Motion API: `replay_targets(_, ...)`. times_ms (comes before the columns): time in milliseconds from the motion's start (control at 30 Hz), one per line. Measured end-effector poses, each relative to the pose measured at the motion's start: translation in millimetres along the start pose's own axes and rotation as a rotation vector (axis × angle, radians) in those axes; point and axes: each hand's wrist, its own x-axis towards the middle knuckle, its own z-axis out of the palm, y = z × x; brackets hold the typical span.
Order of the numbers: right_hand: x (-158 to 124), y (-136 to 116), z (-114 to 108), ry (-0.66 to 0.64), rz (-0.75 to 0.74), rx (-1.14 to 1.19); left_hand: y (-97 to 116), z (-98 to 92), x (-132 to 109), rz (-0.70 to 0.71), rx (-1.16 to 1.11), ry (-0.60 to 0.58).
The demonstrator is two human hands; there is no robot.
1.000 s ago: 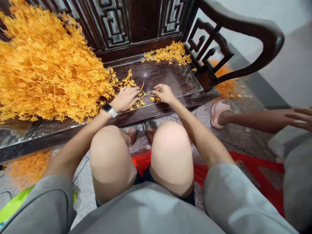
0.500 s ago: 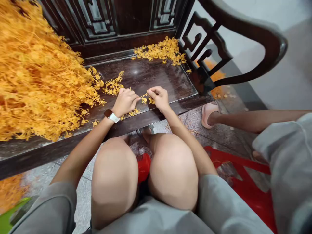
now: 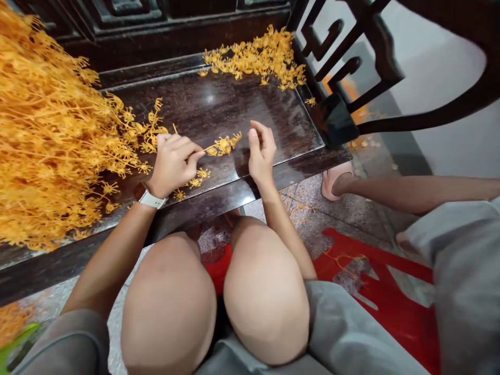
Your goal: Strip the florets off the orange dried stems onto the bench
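Note:
My left hand, with a white watch at the wrist, is closed in a pinch on a small orange plastic flower sprig that sticks out to the right over the dark wooden bench seat. My right hand hovers just right of the sprig's tip, fingers loosely curled and apart, holding nothing. A big heap of orange sprigs lies to the left of my left hand. A few loose flower bits lie under that hand near the seat's front edge.
A smaller pile of orange flower pieces sits at the seat's back right corner by the carved armrest. Another person's leg and pink slipper stretch in from the right. A red plastic stool lies on the floor.
My right hand has let go of the sprig and opened slightly to the right. My left hand shifted left with the sprig still pinched. The camera has tilted closer to the seat.

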Motion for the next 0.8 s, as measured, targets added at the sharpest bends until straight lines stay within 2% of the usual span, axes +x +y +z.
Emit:
replay_targets(67,-0.7,-4.1,-0.5,-0.009,-0.022,0.007,1.5,-0.1,-0.3,0.005,0.005,0.012)
replay_targets(233,-1.5,-8.0,-0.2,-0.165,-0.088,-0.015,-5.6,-2.5,-0.4,-0.05,0.026,0.096)
replay_targets(333,-1.5,-6.3,2.2,-0.187,-0.084,-0.013,-11.5,-7.2,0.5,-0.07,0.053,0.09)
replay_targets(533,3.7,5.8,3.6,-0.075,0.027,0.004,-8.8,-7.3,1.7,-0.015,0.106,-0.025)
replay_targets(600,4.5,10.8,-1.1,0.01,0.072,-0.021,-8.6,-8.5,0.6,0.008,0.146,-0.049)
replay_targets(733,2.1,12.8,-7.0,0.295,0.112,-0.085,-14.0,-20.9,-2.9,-0.039,0.211,0.051)
replay_targets(800,0.4,9.8,-3.6,0.277,0.1,-0.067,-16.0,-26.4,-3.5,-0.071,0.193,0.104)
